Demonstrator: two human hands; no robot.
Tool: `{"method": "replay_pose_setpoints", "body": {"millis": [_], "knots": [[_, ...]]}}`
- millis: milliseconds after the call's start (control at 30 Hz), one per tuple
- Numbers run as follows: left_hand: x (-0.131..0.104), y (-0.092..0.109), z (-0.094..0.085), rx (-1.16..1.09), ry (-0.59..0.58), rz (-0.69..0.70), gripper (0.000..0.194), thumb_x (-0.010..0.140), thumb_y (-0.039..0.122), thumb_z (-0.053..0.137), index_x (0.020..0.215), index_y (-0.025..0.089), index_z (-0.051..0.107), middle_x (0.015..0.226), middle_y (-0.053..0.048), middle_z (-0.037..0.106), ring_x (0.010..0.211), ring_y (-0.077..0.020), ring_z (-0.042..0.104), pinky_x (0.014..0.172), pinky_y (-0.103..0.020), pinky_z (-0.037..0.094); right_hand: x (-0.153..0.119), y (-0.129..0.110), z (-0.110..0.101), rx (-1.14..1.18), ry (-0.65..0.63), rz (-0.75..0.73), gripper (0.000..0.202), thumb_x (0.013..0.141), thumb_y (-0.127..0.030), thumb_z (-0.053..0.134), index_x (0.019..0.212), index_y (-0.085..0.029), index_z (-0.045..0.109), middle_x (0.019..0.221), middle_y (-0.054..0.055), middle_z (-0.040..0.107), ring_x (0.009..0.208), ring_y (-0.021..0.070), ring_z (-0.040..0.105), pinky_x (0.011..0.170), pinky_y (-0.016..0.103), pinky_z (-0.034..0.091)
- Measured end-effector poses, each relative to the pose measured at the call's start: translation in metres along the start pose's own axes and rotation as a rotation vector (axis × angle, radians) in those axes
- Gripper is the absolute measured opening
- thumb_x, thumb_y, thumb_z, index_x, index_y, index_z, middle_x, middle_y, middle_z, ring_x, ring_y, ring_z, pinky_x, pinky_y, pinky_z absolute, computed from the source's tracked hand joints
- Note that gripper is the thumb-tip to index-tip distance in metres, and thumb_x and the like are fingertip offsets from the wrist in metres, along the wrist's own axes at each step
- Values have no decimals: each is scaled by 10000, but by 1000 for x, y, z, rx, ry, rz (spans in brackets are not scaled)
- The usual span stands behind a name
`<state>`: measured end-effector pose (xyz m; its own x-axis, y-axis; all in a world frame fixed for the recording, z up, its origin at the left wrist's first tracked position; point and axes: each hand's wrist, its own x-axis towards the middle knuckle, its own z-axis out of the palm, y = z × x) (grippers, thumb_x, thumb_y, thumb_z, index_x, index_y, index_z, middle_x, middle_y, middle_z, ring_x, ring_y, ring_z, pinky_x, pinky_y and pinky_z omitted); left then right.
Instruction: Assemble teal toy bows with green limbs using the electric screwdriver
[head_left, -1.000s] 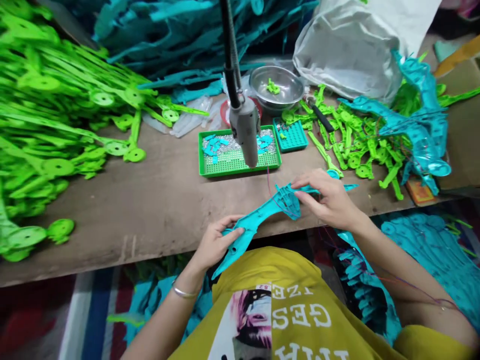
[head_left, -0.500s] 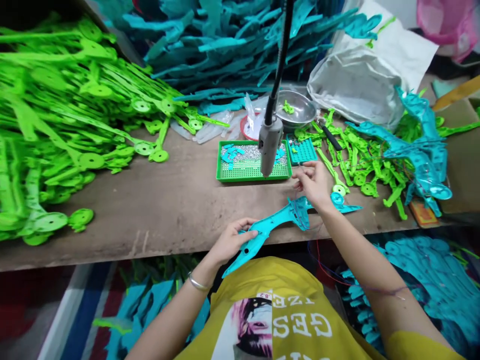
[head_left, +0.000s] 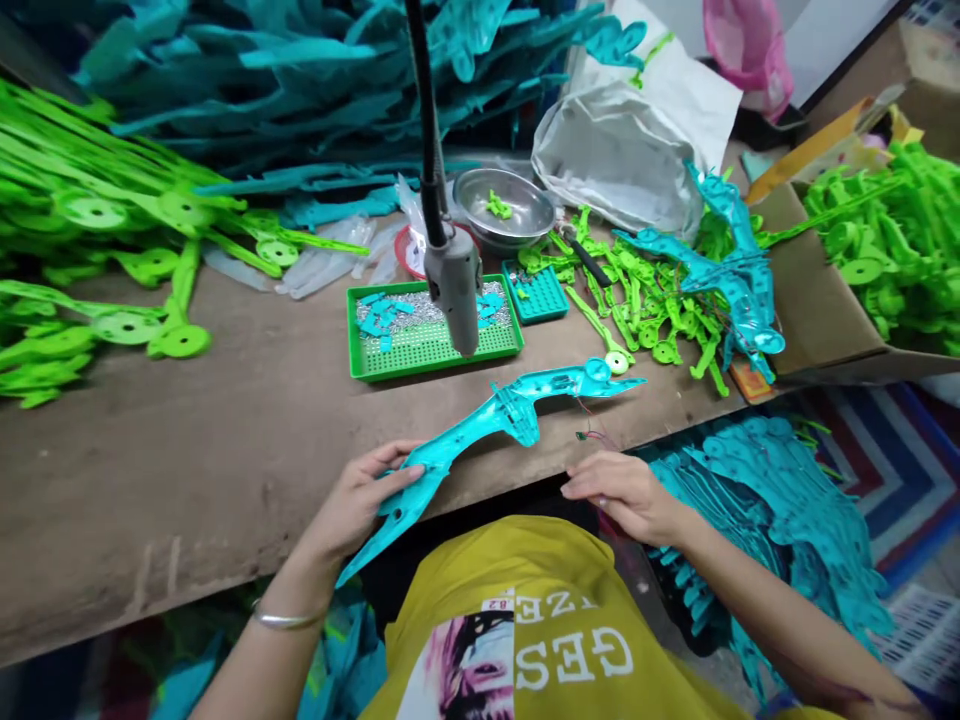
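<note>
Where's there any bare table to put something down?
The widest bare patch of table lies between the green pile at left, the green tray and left hand. A narrow strip separates tray from blue piece. Right of the tray, small green parts crowd it.

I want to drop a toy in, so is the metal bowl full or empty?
Neither: the bowl holds a few green bits, with bare metal showing around them.

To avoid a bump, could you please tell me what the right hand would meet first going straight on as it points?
The right hand would probably meet the long blue piece first, near the left hand. Depth is unclear, so the front edge of the table might come sooner.
</note>
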<state>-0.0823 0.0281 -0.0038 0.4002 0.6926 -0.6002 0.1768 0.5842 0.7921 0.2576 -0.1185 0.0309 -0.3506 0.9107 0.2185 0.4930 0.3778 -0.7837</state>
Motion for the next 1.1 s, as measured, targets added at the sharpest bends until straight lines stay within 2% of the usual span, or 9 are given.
{"method": "replay_pose_setpoints", "body": {"millis": [233,367,467,533,667,767,867,933,1100], "knots": [[-16,-5,-35,131,111,38,628,633,503,898,1148,176,745,779,-36,725,562,-119,599,498,-202,489,-7,21,17,4,58,87,299,994,-171,495,1128,-272,743,984,48,804,938,198,741,854,382,583],[-24,-12,-59,308,134,112,611,686,573,846,1151,187,759,886,-78,766,667,-187,664,574,-262,546,-1,-6,11,148,-265,254,317,932,-130,547,1120,-266,762,1007,40,809,925,191,755,850,348,583],[-23,-16,-73,589,188,309,536,797,625,729,1136,212,775,1027,-102,772,875,-259,708,761,-329,577,10,-17,-4,203,-488,295,503,779,-89,623,1250,-245,709,1162,62,781,1021,225,748,904,371,582],[-20,-19,-76,798,249,483,486,865,635,637,1099,236,786,1040,-100,755,956,-277,694,853,-364,552,24,-10,-16,208,-383,303,497,780,-120,625,1258,-243,681,1215,71,758,1088,241,725,946,395,566],[-18,-27,-64,1037,367,701,459,959,589,520,1172,249,742,1102,-101,718,1031,-278,661,920,-400,503,53,17,-21,-102,21,489,123,922,-245,562,988,-222,663,1008,89,753,980,255,703,913,431,537],[-21,-35,-48,1143,431,810,547,948,578,590,1371,233,613,1269,-121,666,1146,-294,630,987,-422,463,60,22,-6,-256,-40,568,90,939,-259,561,926,-206,632,940,97,733,909,260,692,835,406,527],[-21,-43,-35,1233,461,889,593,949,537,629,1435,213,533,1279,-128,654,1129,-289,632,961,-406,461,62,14,-1,-82,-221,597,117,954,-295,576,951,-204,650,848,61,746,799,222,705,728,330,521],[-20,-46,-30,1274,487,917,505,994,461,585,1423,199,533,1205,-117,677,1064,-271,642,912,-384,467,71,15,-12,-41,-227,579,160,961,-328,578,924,-208,677,759,32,733,696,194,684,657,298,497],[-18,-48,-26,1377,541,942,448,1038,393,510,1424,166,523,1170,-121,685,1049,-275,627,905,-387,457,145,75,-56,-449,248,292,227,926,-154,497,1021,-200,698,991,87,758,921,219,700,843,337,517]]}}
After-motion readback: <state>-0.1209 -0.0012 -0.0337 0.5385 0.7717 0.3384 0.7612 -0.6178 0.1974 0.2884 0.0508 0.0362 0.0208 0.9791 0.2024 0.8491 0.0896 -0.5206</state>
